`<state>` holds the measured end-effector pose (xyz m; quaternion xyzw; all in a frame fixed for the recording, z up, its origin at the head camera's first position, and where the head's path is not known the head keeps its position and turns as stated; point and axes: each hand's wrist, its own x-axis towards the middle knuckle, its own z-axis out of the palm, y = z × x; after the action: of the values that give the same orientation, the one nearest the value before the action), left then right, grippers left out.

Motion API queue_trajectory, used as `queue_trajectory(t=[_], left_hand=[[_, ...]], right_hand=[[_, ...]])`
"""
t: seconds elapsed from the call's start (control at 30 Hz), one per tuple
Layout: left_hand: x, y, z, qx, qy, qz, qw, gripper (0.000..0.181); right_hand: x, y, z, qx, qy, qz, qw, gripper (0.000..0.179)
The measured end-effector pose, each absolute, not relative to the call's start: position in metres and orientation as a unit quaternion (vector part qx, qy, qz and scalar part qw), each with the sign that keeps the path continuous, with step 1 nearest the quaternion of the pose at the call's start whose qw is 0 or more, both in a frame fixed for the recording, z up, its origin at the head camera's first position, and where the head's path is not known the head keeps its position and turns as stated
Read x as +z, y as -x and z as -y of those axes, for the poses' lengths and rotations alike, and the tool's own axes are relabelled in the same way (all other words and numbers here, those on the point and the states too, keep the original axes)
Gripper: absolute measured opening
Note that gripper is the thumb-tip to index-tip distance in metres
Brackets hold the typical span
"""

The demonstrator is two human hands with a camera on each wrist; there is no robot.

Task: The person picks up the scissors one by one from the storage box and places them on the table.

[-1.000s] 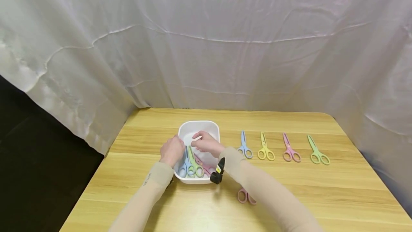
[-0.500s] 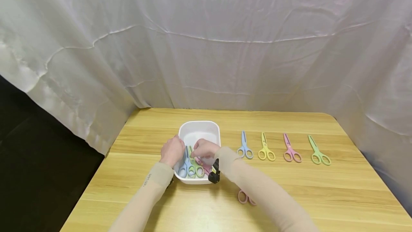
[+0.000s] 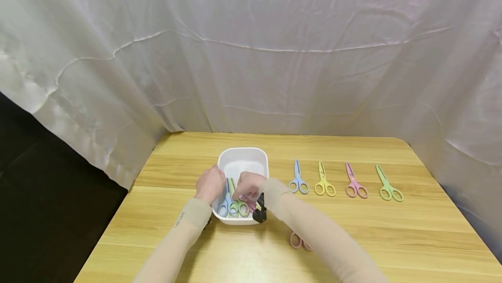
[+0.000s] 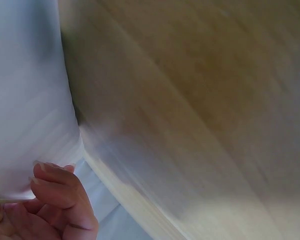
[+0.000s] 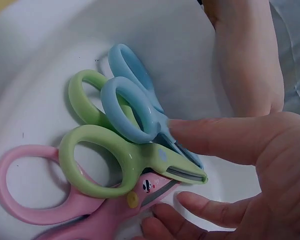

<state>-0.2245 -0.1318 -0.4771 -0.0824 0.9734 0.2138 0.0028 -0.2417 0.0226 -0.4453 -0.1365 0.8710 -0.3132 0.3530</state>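
A white plastic bin (image 3: 243,149) stands on the wooden table, and my left hand (image 3: 211,183) grips its left rim. In the left wrist view, curled fingers (image 4: 60,192) lie against the bin's outer wall. My right hand (image 3: 249,185) reaches inside over the scissors. Blue scissors (image 5: 121,109) overlap green scissors (image 5: 92,191), with pink scissors (image 5: 97,215) beneath the green ones. In the right wrist view, the thumb touches the blue scissors near their pivot. The other fingers are by the pink blades' tip, with the green blades' tip in the gap between.
To the right of the bin lies a row of blue scissors (image 3: 299,180), yellow scissors (image 3: 323,185), pink scissors (image 3: 354,185) and green scissors (image 3: 388,189). Nearer the front, another pink pair of scissors (image 3: 296,240) is partly hidden under my right forearm. A pale curtain (image 3: 274,78) hangs behind the table.
My right hand has lowered from above the bin's middle down to the scissors near its front. The left hand keeps its grip on the rim.
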Motion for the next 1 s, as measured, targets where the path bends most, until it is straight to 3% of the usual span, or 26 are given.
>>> queue_trajectory(t=[0.8,1.0], left_hand=[[-0.4758,0.2247,0.1318,0.221,0.090,-0.971,0.019,0.044],[-0.4754,0.2247,0.1316,0.226,0.093,-0.970,0.019,0.044]], right_hand=[[-0.4479,0.2409,-0.0177,-0.272,0.147,-0.889,0.339,0.034],[-0.4470,0.2404,-0.0211,-0.302,0.135,-0.873,0.359,0.028]])
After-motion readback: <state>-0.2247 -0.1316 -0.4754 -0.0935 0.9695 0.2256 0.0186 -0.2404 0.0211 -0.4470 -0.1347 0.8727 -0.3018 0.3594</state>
